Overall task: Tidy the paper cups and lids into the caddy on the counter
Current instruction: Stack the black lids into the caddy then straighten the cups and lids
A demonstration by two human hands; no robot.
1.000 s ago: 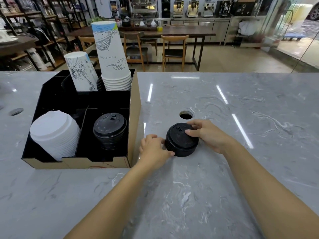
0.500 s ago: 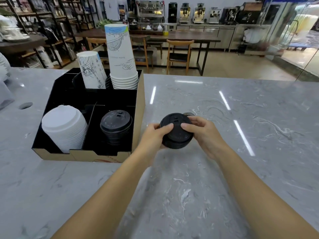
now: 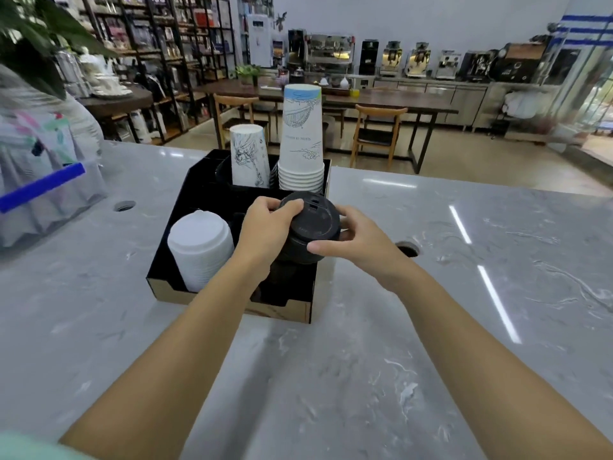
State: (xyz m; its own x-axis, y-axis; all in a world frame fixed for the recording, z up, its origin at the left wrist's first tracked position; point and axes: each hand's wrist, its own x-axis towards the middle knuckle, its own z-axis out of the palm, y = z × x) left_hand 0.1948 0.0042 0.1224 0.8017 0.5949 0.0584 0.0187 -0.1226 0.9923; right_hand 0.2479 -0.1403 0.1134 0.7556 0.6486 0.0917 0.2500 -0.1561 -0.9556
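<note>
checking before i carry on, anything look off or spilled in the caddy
Nothing spilled or damaged. Both hands hold the black lid stack, tilted, above the caddy; the white lids also lean.

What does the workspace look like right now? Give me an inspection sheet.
Surface: grey marble counter, round hole at right.
Job's things: caddy holds white lids front left, short cup and tall cup stack at back; black lids held over front right compartment.
Clutter: clear bag at far left.
Hands: left hand and right hand both grip the black lids.
Cables: nothing seen.
Surroundings: cafe tables, chairs, shelves, coffee machines behind.
</note>
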